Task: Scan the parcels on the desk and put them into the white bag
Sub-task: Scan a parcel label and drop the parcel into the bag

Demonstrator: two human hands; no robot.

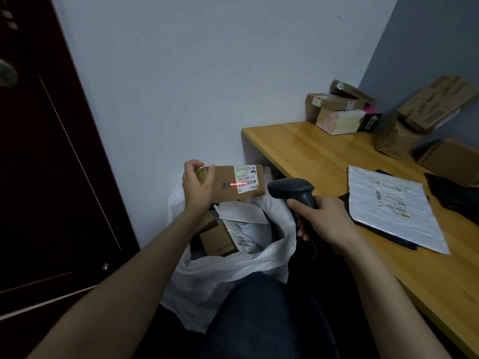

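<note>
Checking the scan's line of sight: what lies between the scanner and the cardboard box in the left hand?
Nothing: in the head view the gap from the scanner to the cardboard box is bare, with the white bag open below.

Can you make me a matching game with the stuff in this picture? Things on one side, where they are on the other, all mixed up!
Things:
1. cardboard box
2. scanner
3. silver mailer
4. white bag

Places:
A. flat on the desk
B. in the right hand
C. beside the desk, parcels inside
D. in the left hand

Pairs: 1-D, 2-B, 3-A, 4-C.
</note>
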